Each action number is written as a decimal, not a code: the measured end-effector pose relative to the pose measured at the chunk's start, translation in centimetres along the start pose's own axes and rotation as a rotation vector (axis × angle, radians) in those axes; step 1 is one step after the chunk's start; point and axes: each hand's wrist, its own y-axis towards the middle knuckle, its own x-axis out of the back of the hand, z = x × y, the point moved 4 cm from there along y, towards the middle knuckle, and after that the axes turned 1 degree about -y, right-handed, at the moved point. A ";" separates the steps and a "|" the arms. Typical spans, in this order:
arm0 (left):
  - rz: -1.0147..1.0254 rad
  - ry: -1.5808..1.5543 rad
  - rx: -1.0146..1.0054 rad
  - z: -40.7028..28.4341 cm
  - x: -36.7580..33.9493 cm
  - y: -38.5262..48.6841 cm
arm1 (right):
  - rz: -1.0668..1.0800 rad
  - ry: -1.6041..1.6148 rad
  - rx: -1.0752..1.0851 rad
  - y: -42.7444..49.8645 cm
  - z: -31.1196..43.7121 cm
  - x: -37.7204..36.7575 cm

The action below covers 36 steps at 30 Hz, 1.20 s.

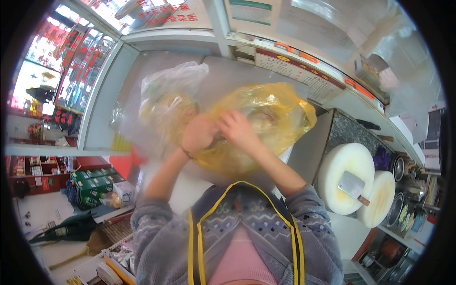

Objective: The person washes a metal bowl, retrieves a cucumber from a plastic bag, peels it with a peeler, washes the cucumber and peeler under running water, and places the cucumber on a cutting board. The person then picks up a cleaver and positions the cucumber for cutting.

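Note:
A yellow translucent plastic bag (281,107) lies on the grey counter before me, with pale contents that I cannot make out through the film. My left hand (200,134) and my right hand (238,129) meet at its near left side, gripping the gathered plastic between them. Motion blurs the fingers, and the left hand's fingertips are partly hidden. Just left of my hands sits a clear plastic bag (174,80) with yellowish contents, too hazy to name.
To the right, a cleaver (351,185) rests on a thick round white chopping board (329,167), which overlaps a second board (381,199). A glass partition frame (101,89) borders the counter's left side. A broom (96,242) and green cartons (91,185) are at lower left.

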 end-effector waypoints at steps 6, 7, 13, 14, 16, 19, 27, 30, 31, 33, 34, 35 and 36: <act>-0.069 -0.006 0.215 1.0 -2.0 -2.8 | 0.124 0.017 0.103 0.5 0.1 -3.2; -0.130 -0.063 0.204 1.1 -1.7 -3.6 | 0.113 0.065 0.086 0.7 -0.2 -3.3; -0.194 -0.377 0.184 3.7 -0.3 -9.8 | -0.048 0.315 -0.003 4.0 0.2 -1.6; -0.229 -0.449 0.176 4.4 -0.1 -10.7 | -0.046 0.343 -0.003 4.7 0.7 -1.0; -0.333 -0.778 0.251 6.4 0.1 -12.6 | -0.029 0.420 0.025 5.8 1.7 0.5; -0.474 -1.471 0.396 9.6 -0.3 -13.5 | -0.002 0.543 0.048 6.7 2.5 3.5; -0.273 -1.779 0.586 11.1 -1.1 -13.0 | 0.012 0.605 -0.374 4.3 2.0 11.5; -0.355 -1.470 0.456 9.0 -1.9 -14.1 | -0.091 0.545 -0.402 3.0 2.5 15.0; -0.344 -1.122 0.391 7.8 -2.2 -14.4 | -0.123 0.507 -0.393 2.6 2.8 16.3; -0.321 -0.458 0.171 4.3 -3.3 -15.0 | -0.217 0.439 -0.326 2.0 3.3 18.6; -0.320 -0.276 0.050 2.2 -4.2 -15.4 | -0.261 0.407 -0.297 1.7 3.4 19.8; -0.256 -0.141 -0.079 0.0 -5.4 -15.6 | -0.275 0.361 -0.318 1.2 3.4 20.8; -0.042 -0.045 -0.161 -1.9 -7.3 -15.7 | -0.284 0.316 -0.310 0.8 3.5 21.7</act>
